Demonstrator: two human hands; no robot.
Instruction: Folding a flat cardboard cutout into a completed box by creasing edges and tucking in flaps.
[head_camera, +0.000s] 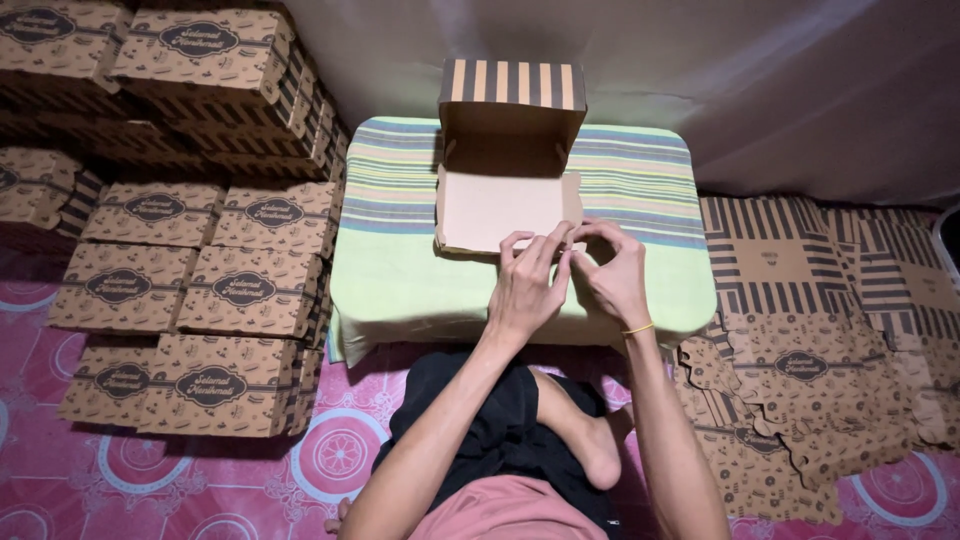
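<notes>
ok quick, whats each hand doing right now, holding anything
Left hand: fingers pinched on the front flap of the cardboard box.
Right hand: fingers pinched on the same flap, at its right corner.

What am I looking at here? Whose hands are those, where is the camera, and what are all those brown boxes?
There is no machine here, only a person. The camera sits on their head and looks down, so you see their own arms and folded legs from above, as they sit on a pink patterned floor.

In front of them is a low table under a striped green cloth. On it stands a half-folded cardboard box with its striped lid up.

The left hand and the right hand meet at the box's front edge, fingertips pinching the cardboard there. The right wrist wears a yellow band.

On the left are stacks of finished boxes. On the right lie flat sheets not yet folded.
</notes>
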